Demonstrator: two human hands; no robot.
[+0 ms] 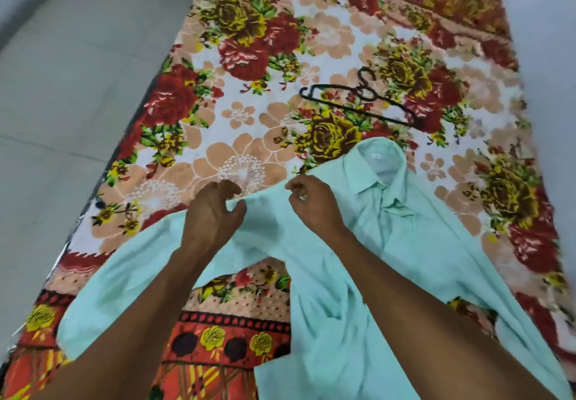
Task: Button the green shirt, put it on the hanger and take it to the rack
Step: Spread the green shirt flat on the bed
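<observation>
A pale green shirt point(405, 244) lies spread on a floral blanket, its collar toward the far right and one front panel folded out to the left. My left hand point(212, 212) pinches the upper edge of that left panel with curled fingers. My right hand point(311, 203) grips the same edge a little to the right, near the shoulder. A black hanger point(358, 103) lies flat on the blanket beyond the collar, apart from both hands.
The floral blanket point(265, 66) covers a bed or mat that runs away from me. Grey tiled floor point(62, 88) lies along its left side, and a pale wall stands at the far right.
</observation>
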